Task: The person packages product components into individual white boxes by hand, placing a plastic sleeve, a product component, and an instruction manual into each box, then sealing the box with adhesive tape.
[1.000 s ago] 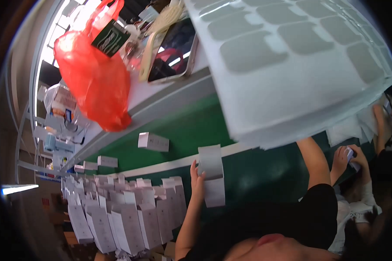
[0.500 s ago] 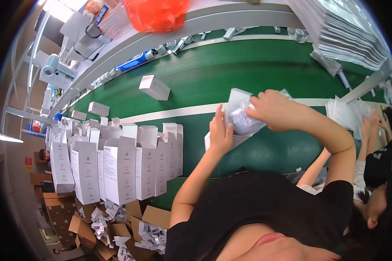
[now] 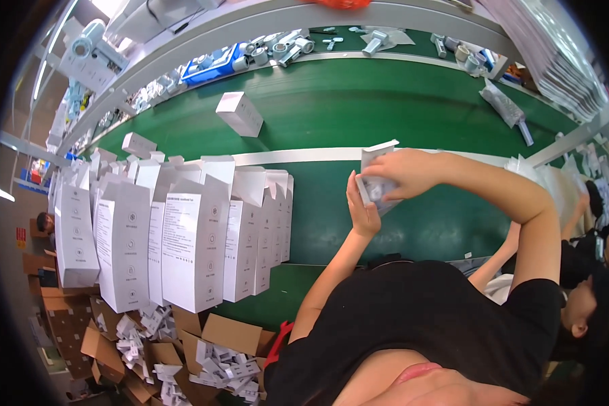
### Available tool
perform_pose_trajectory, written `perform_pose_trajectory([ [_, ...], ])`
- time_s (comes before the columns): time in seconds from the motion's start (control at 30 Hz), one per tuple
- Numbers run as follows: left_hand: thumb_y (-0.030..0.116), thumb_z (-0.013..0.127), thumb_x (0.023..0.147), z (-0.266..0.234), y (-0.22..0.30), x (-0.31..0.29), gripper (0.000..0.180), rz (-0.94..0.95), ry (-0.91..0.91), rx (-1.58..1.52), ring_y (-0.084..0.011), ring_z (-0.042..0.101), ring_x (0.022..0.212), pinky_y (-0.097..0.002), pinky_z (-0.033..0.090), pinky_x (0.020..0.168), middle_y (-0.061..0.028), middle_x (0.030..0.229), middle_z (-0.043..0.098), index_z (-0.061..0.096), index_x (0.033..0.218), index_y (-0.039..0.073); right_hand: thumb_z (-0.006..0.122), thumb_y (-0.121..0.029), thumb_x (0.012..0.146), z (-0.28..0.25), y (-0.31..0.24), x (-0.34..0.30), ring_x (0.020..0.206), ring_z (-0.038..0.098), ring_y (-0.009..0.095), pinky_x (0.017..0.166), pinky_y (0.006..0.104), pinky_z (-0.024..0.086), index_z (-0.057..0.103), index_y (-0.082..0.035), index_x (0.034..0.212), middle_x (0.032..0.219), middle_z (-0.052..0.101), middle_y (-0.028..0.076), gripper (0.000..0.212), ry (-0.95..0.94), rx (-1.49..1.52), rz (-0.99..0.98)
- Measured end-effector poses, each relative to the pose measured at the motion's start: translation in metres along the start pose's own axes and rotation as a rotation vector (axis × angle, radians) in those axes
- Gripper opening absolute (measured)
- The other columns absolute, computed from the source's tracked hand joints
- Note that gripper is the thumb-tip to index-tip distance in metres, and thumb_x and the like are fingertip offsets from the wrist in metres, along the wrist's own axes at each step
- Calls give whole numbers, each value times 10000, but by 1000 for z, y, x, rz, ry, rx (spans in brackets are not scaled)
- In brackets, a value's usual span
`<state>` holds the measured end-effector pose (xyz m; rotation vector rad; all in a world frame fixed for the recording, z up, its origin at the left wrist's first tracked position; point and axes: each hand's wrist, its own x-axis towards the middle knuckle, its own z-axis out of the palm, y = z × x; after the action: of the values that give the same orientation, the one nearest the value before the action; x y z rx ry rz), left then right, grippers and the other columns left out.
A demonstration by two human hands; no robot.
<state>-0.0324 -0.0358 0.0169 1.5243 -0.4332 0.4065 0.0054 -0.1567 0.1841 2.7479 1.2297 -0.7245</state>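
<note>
A small white carton (image 3: 370,160) with its flap raised is in front of my chest, over the green work surface. My left hand (image 3: 365,212) grips the carton from its left side, fingers pointing up along the wall. My right hand (image 3: 407,172) reaches over from the right, its fingers bent into the carton's opening on a clear plastic-wrapped item (image 3: 384,189). The item sits mostly inside the carton, and my right fingers partly hide it. What lies within the wrap cannot be made out.
Several tall white cartons (image 3: 196,243) with open flaps stand at left. Closed white boxes (image 3: 240,115) lie on the green belt (image 3: 318,101). Beyond are a blue tray (image 3: 213,68) of grey-white parts and a bagged handheld device (image 3: 504,105). Cardboard boxes (image 3: 233,335) hold small white boxes below; co-workers sit at right.
The plastic-wrapped item has gone deeper into the carton, with my right hand following it down. My left hand and the carton have shifted slightly right. The whole view has tilted a little.
</note>
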Motion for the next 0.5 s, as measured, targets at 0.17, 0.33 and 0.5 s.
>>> perform_pose_trajectory([
  [0.17,435,303,889,-9,-5,-6,660,24,-18,39,-349,409,1108,-400,323,939,-230,1287,338,218,1330,-48,647,-237,701,39,-2,5,824,562,276,697,362,461,548,-51,941,906,573,105,320,219,69,-48],
  [0.33,311,484,833,-26,-1,-5,591,122,-66,182,-343,433,1063,-404,340,918,-222,1230,406,332,1276,-49,632,-240,719,53,-5,6,841,544,254,739,346,437,560,-55,918,879,559,96,281,311,114,-114],
  [0.5,201,579,768,-44,17,-10,536,157,-50,457,-328,444,1057,-392,351,911,-195,1189,443,409,1221,-31,643,-200,692,36,-26,-24,871,512,255,812,355,396,556,-56,922,979,539,108,285,585,217,-35],
])
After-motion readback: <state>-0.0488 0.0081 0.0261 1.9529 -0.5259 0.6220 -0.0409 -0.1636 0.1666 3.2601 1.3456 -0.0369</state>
